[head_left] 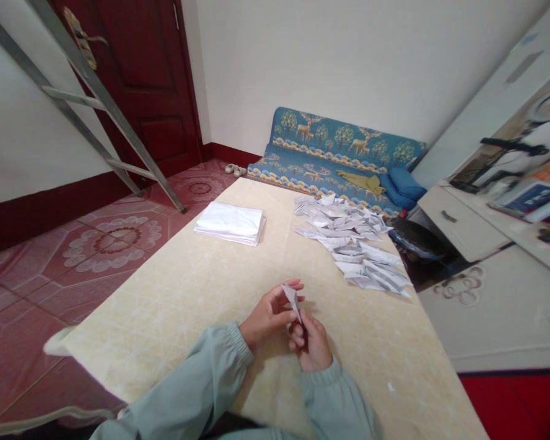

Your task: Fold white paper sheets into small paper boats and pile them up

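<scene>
Both hands meet over the near part of the table and share one workpiece. The left hand pinches the folded paper piece between thumb and fingertips, its fingers closed on the upper part. The right hand is closed on the lower end of the same piece, just below and to the right of the left hand. The piece stands tilted, clear of the table surface, touching both hands.

Beyond the right hand, up and to its right, lies a loose pile of finished folded pieces. Beyond the left hand, well apart, sits a flat stack of white sheets. A blue patterned cushion lies past the far table edge, and a ladder leans against the wall to the far left of the left hand.

The step in hand appears to be setting a crease. Judged from the grip:
1. Keep the left pinch firm so the layers do not slip.
2. Run the right thumb along the edge in one pass (short repeated presses tend to wander).
3. Check that the corners align before pressing fully, since a misaligned crease is hard to undo.
</scene>
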A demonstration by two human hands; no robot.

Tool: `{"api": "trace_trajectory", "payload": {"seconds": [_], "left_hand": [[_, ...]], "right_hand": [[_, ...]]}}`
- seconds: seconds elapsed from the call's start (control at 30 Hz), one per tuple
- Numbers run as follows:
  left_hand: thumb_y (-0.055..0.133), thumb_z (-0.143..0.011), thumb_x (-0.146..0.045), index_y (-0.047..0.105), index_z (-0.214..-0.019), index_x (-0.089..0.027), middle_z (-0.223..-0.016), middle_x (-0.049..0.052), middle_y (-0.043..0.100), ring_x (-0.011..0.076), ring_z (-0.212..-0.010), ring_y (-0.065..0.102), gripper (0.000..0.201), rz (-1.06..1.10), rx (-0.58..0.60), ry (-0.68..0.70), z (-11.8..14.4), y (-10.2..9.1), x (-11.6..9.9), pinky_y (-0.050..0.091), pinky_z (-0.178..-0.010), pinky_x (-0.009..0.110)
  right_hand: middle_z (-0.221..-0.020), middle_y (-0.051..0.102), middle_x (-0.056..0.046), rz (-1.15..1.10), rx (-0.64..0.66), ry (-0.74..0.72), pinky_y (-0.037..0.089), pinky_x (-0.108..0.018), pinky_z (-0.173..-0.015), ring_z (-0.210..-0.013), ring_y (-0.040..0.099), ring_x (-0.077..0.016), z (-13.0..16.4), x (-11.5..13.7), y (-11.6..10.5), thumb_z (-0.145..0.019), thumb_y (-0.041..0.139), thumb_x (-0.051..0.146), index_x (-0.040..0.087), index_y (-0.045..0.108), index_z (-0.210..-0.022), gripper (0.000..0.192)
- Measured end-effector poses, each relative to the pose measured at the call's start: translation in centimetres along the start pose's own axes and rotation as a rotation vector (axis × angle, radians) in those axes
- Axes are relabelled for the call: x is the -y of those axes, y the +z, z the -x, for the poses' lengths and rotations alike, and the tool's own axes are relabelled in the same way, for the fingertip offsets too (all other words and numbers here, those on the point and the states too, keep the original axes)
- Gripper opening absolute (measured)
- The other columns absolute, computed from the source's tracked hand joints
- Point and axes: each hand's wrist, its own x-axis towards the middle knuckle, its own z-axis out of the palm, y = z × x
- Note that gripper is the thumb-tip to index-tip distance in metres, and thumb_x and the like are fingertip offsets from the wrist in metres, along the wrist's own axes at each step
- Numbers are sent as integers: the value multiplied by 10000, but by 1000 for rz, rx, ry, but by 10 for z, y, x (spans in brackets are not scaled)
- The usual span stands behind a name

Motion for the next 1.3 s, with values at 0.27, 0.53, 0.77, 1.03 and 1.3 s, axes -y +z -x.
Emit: {"api": "trace_trajectory", "payload": {"seconds": [0.27, 0.53, 0.77, 1.03, 1.3], "left_hand": [[701, -698, -381, 656, -833, -110, -625, 12, 579, 64, -504, 468, 306, -112, -201, -65, -5, -10, 11, 363, -502, 192], [650, -735, -397, 679, -704, -78, -531, 4, 553, 71, -473, 433, 321, -207, -181, -99, -5, -9, 12, 325, -468, 190], [677, -700, -404, 711, -729, -76, -541, 31, 598, 84, -460, 449, 331, -227, -189, -111, -5, -9, 11, 343, -466, 204], [650, -714, -410, 693, -662, -80, -496, 7, 560, 78, -454, 439, 337, -273, -243, -89, -5, -8, 10, 326, -456, 198], [639, -723, -371, 721, -728, -77, -523, 15, 582, 89, -470, 440, 305, -376, -290, -47, -4, -10, 14, 328, -464, 206]], "right_hand": [[-406, 455, 75, 244, 108, 86, 351, -172, -290, -287, 325, -38, 7, -3, -3, -629, 647, 611, 160, 553, -696, 466], [-432, 435, 69, 464, 69, -274, 243, -130, -329, -350, 336, -29, 4, 5, -16, -790, 564, 505, 157, 571, -726, 355], [-446, 459, 64, 408, 104, -275, 234, -136, -333, -352, 347, -33, 6, 4, -13, -783, 589, 474, 166, 582, -752, 310], [-466, 507, 56, 368, 96, -235, 261, -133, -332, -358, 389, -42, 6, 4, -13, -762, 621, 435, 166, 592, -845, 283], [-461, 547, 35, 515, 57, -240, 317, -158, -349, -370, 442, -72, 12, 17, -8, -708, 635, 359, 140, 600, -827, 251]]}}
